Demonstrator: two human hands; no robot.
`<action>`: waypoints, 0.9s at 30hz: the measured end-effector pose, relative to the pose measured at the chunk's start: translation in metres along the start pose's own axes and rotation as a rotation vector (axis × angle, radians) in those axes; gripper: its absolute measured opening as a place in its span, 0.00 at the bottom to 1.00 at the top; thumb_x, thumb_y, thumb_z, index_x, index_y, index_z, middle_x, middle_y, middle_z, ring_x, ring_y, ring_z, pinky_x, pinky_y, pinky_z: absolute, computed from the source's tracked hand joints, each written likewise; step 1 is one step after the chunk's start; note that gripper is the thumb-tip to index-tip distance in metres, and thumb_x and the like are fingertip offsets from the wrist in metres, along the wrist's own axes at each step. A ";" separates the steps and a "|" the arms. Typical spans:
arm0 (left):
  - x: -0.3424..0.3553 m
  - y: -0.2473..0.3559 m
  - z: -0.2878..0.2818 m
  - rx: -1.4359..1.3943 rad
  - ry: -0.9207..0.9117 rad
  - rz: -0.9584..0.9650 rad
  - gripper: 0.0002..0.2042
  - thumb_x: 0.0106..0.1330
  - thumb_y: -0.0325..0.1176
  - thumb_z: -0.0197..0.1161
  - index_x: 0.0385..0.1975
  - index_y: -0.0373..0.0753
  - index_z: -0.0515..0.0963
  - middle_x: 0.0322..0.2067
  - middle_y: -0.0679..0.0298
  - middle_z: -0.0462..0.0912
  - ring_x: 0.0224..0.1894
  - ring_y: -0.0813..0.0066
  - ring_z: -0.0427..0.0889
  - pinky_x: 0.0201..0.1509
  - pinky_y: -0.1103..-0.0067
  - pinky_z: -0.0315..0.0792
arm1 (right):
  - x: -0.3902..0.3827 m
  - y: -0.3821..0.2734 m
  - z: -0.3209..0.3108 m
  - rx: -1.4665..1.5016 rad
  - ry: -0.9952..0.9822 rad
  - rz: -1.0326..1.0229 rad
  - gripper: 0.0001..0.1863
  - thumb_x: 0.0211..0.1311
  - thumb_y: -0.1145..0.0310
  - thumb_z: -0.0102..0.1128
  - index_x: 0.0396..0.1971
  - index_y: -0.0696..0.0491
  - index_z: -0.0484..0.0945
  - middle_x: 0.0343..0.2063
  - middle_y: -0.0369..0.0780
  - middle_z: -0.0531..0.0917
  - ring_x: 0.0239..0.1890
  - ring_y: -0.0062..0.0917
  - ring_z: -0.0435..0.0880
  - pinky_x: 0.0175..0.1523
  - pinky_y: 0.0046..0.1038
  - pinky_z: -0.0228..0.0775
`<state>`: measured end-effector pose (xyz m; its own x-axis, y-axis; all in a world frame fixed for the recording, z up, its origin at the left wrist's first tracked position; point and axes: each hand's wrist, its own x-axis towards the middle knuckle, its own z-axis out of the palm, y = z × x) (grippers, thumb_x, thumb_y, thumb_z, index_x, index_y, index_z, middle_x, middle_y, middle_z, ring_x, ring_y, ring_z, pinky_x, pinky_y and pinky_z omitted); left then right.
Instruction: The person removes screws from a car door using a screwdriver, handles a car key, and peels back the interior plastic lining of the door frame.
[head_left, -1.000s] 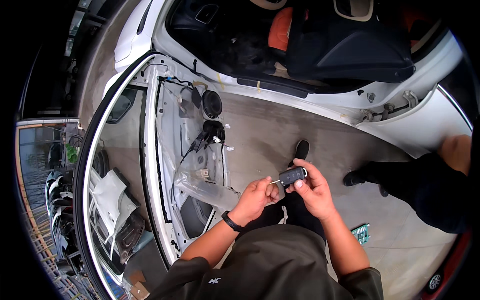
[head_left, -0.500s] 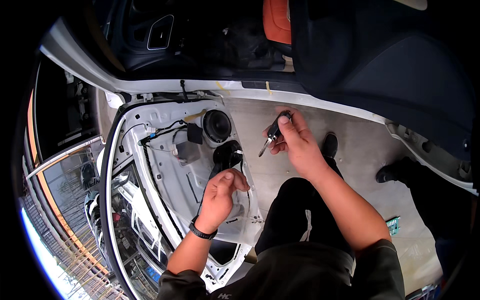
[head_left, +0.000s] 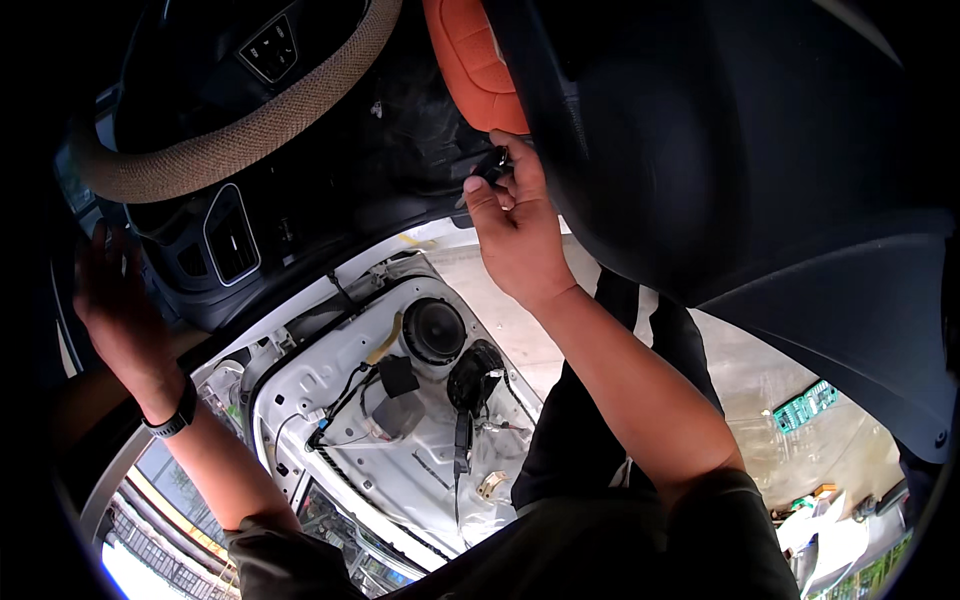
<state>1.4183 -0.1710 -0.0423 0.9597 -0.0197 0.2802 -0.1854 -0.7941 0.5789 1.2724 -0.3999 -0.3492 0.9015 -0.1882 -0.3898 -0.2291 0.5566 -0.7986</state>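
Note:
My right hand (head_left: 525, 225) grips a black car key (head_left: 490, 165) between thumb and fingers, just inside the doorway near the orange seat (head_left: 472, 70). The key's blade points to the left and partly shows. My left hand (head_left: 122, 315), in shadow, is raised on the far left beside the dashboard, below the steering wheel (head_left: 285, 135) with its tan woven cover. Its fingers look stretched out and hold nothing visible; whether they touch the car's frame I cannot tell.
The white car door (head_left: 330, 365) stands open below, stripped of its trim, with a round black speaker (head_left: 434, 330) and loose wiring. A dashboard air vent (head_left: 232, 236) is near my left hand. On the floor at right lies a green case (head_left: 805, 405).
I have moved forward into the doorway, and the steering wheel is now in view. My right hand carries the key up and left. My left hand has swung far left and its fingers have opened.

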 end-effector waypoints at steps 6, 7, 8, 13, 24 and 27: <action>0.077 -0.008 0.009 -0.015 -0.008 0.006 0.26 0.80 0.42 0.39 0.66 0.26 0.66 0.65 0.42 0.71 0.69 0.51 0.70 0.74 0.59 0.61 | 0.079 0.010 0.034 0.054 0.098 0.120 0.30 0.74 0.68 0.56 0.71 0.52 0.57 0.42 0.41 0.76 0.39 0.19 0.77 0.48 0.23 0.73; 0.080 -0.007 0.017 0.043 0.023 -0.006 0.25 0.81 0.41 0.40 0.66 0.27 0.68 0.65 0.42 0.71 0.68 0.51 0.72 0.73 0.59 0.65 | 0.091 0.011 0.039 0.047 0.096 0.126 0.30 0.74 0.68 0.56 0.71 0.52 0.57 0.42 0.41 0.76 0.39 0.19 0.77 0.48 0.23 0.73; 0.082 -0.012 0.024 0.248 -0.001 0.089 0.23 0.80 0.38 0.44 0.66 0.29 0.69 0.65 0.43 0.72 0.66 0.52 0.74 0.70 0.61 0.70 | 0.102 0.013 0.045 0.137 0.105 0.153 0.30 0.74 0.69 0.56 0.71 0.53 0.57 0.37 0.36 0.73 0.36 0.15 0.74 0.44 0.20 0.72; 0.076 -0.007 0.046 0.547 -0.063 0.372 0.17 0.74 0.21 0.53 0.61 0.29 0.75 0.60 0.48 0.79 0.60 0.56 0.81 0.63 0.69 0.79 | 0.167 0.023 0.071 0.191 0.105 0.148 0.31 0.76 0.66 0.55 0.73 0.54 0.54 0.36 0.33 0.72 0.36 0.12 0.73 0.42 0.20 0.75; 0.073 -0.035 0.006 0.378 -0.069 0.163 0.28 0.82 0.44 0.36 0.71 0.29 0.60 0.68 0.41 0.67 0.63 0.47 0.78 0.60 0.62 0.82 | 0.265 0.050 0.102 0.417 0.072 0.110 0.34 0.75 0.70 0.55 0.74 0.58 0.50 0.43 0.37 0.80 0.46 0.17 0.78 0.54 0.22 0.71; 0.063 -0.015 0.009 0.107 0.092 -0.057 0.31 0.81 0.49 0.33 0.74 0.31 0.53 0.70 0.38 0.62 0.65 0.45 0.75 0.60 0.59 0.81 | 0.290 0.031 0.108 0.578 0.012 0.037 0.36 0.74 0.72 0.56 0.75 0.55 0.50 0.48 0.36 0.79 0.50 0.19 0.78 0.60 0.23 0.71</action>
<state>1.4833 -0.1657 -0.0398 0.9438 0.0787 0.3210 -0.1032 -0.8525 0.5124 1.5664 -0.3495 -0.4373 0.8917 -0.1672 -0.4205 -0.0199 0.9138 -0.4056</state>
